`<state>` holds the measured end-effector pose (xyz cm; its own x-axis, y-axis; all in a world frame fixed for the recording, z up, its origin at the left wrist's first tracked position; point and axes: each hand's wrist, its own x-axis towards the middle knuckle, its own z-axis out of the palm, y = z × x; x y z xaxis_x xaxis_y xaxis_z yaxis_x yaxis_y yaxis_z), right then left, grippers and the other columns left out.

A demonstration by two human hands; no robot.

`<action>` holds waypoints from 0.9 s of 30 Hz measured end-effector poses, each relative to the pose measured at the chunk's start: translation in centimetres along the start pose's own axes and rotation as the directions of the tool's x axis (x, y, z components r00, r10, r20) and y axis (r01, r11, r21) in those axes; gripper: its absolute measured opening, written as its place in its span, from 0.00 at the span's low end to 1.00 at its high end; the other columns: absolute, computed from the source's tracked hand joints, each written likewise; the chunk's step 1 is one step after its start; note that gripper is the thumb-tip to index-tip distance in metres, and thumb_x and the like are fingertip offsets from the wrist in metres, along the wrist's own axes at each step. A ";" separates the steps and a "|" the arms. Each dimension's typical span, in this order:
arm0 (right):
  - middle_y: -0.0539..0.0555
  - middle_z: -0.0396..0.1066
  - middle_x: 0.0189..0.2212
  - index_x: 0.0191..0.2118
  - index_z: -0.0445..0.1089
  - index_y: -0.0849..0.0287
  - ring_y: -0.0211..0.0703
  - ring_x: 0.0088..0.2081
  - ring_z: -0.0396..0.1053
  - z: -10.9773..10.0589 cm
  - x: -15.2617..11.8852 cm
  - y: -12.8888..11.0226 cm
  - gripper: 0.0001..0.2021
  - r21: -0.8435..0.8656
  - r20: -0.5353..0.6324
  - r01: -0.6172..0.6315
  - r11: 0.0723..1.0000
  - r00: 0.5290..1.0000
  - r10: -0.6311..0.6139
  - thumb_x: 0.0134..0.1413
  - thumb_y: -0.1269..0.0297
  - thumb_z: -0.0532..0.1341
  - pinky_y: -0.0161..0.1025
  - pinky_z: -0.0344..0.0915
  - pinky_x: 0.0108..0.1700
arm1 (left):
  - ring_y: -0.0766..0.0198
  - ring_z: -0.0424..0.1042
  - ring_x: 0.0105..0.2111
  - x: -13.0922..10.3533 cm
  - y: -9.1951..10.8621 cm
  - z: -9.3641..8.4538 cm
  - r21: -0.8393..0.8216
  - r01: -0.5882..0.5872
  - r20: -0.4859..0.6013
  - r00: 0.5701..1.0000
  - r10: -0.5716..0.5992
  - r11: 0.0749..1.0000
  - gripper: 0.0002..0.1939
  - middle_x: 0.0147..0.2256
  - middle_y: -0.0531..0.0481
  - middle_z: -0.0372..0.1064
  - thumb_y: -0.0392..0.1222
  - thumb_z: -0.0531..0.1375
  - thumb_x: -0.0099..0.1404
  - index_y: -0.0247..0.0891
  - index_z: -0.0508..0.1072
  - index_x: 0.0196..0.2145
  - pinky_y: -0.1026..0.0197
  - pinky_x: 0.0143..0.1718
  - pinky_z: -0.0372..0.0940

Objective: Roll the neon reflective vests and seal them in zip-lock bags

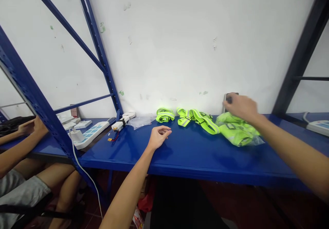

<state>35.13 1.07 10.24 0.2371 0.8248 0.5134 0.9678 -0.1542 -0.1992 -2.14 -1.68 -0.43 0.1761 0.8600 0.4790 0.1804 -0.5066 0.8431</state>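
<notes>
On the blue table [180, 157], my left hand [158, 136] rests with curled fingers, thumb near the fingertips and nothing visible between them. My right hand [241, 106] is raised above a pile of neon-yellow straps in clear plastic [238, 133], its fingers closed around a small dark object [228, 100] that is mostly hidden. A coiled neon-yellow strap [165, 115] lies near the wall. Beside it, a loosely folded neon-yellow strap [197, 118] with grey reflective stripes and a buckle stretches toward the plastic-wrapped pile.
At the left are a small white fan [128, 114], a device with wires [118, 125], a clear plastic bag [141, 121] and a power strip [92, 134]. Blue shelf posts [102, 56] stand left. Another person's hands [33, 126] are beyond the frame.
</notes>
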 end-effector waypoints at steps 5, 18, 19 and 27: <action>0.69 0.62 0.54 0.59 0.62 0.59 0.61 0.50 0.67 5.0 -1.0 -7.8 0.25 0.077 0.250 0.178 0.981 0.949 -0.191 0.57 0.55 0.55 0.51 0.62 0.46 | 0.67 0.69 0.22 0.0 -0.2 0.3 0.048 0.004 0.047 0.999 -0.007 0.999 0.18 0.28 0.46 0.74 0.52 0.59 0.61 0.33 0.77 0.35 0.64 0.27 0.63; 0.63 0.71 0.46 0.49 0.70 0.59 0.54 0.46 0.69 2.9 -3.2 -16.4 0.19 0.256 0.242 0.426 0.868 0.841 -0.484 0.49 0.68 0.60 0.41 0.62 0.43 | 0.65 0.70 0.29 0.7 -1.6 0.2 0.207 0.068 -0.064 0.996 -0.056 0.976 0.18 0.34 0.49 0.71 0.48 0.55 0.63 0.37 0.72 0.47 0.63 0.32 0.63; 0.61 0.72 0.45 0.49 0.70 0.59 0.52 0.44 0.70 2.1 -3.0 -16.5 0.19 0.317 0.218 0.442 0.839 0.827 -0.518 0.48 0.67 0.61 0.39 0.62 0.43 | 0.65 0.70 0.29 0.7 -1.6 0.2 0.200 0.068 -0.066 0.996 -0.056 0.977 0.19 0.35 0.49 0.71 0.48 0.55 0.63 0.37 0.71 0.48 0.63 0.32 0.64; 0.50 0.73 0.32 0.54 0.66 0.55 0.40 0.30 0.69 4.2 -3.7 -16.0 0.24 0.938 0.179 0.011 0.346 0.838 -0.515 0.48 0.66 0.59 0.36 0.64 0.35 | 0.62 0.71 0.29 0.9 -2.0 0.0 0.022 0.103 -0.047 0.994 -0.101 0.994 0.23 0.30 0.49 0.73 0.56 0.47 0.66 0.38 0.72 0.45 0.63 0.29 0.63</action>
<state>18.36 2.71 8.04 -0.3145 0.8685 0.3832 0.2573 0.4666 -0.8462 -2.36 0.06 -1.67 0.1114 0.9088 0.4020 0.2191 -0.4170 0.8821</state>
